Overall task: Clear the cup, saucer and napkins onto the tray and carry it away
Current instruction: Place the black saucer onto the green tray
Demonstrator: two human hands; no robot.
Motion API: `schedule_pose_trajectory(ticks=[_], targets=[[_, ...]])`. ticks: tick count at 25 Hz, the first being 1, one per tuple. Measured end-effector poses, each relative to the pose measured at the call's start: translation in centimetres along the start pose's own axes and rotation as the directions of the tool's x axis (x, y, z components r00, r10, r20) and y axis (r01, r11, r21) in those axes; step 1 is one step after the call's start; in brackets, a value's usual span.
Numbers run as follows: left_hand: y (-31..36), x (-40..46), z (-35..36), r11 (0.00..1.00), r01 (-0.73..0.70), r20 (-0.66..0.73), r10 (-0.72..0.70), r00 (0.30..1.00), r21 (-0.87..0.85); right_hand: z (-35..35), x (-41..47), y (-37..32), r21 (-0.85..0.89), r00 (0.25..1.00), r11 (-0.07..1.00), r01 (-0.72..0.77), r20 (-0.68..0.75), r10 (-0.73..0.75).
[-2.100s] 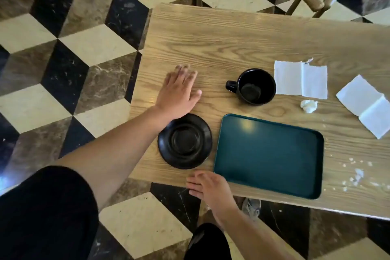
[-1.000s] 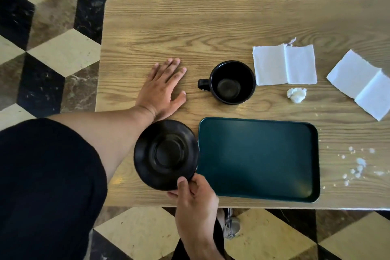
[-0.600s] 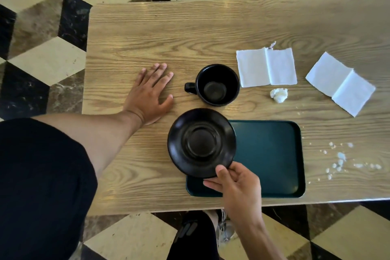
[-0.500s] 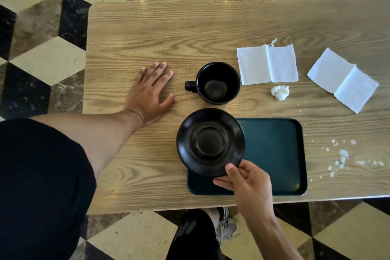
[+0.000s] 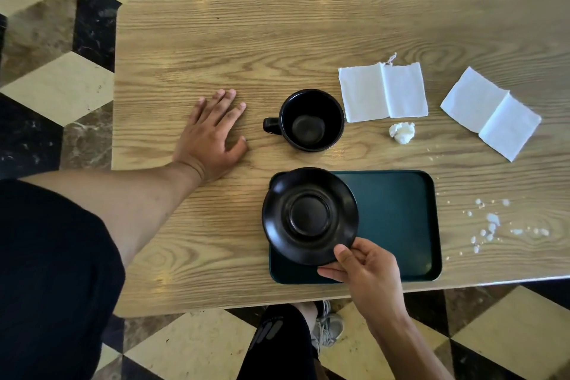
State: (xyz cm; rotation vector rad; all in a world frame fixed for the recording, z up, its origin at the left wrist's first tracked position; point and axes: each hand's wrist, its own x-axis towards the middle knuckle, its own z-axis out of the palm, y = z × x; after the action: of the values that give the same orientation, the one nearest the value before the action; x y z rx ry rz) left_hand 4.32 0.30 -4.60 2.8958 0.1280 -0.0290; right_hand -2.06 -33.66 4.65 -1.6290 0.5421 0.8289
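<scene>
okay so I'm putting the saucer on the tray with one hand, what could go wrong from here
The right hand pinches the black saucer only at its near rim, a one-sided grip, so it could tip or slip as it goes down.

The saucer overhangs the left edge of the green tray; set down there, it may sit half off and rock.

The tray lies close to the table's near edge, so a knock from the saucer could nudge it towards the floor.

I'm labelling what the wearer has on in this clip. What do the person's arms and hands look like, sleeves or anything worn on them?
Both forearms are bare. The left hand and the right hand wear no gloves, and no rings or watch can be seen on fingers or wrists. Dark black fabric, probably a short sleeve, covers the upper left arm. No sleeve shows on the right arm.
</scene>
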Motion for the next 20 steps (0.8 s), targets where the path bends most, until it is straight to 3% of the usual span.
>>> schedule_pose_trajectory(ticks=[12,20], targets=[[0.0,0.0,0.1,1.0,0.007,0.003,-0.007,1.0,0.006,-2.3,0.3,-0.1,-0.139,0.999,0.99,-0.036,0.034,0.041],[0.1,-0.1,0.0,1.0,0.007,-0.004,-0.007,1.0,-0.001,-3.0,-0.1,-0.4,-0.503,0.999,0.864,0.022,0.035,-0.005]])
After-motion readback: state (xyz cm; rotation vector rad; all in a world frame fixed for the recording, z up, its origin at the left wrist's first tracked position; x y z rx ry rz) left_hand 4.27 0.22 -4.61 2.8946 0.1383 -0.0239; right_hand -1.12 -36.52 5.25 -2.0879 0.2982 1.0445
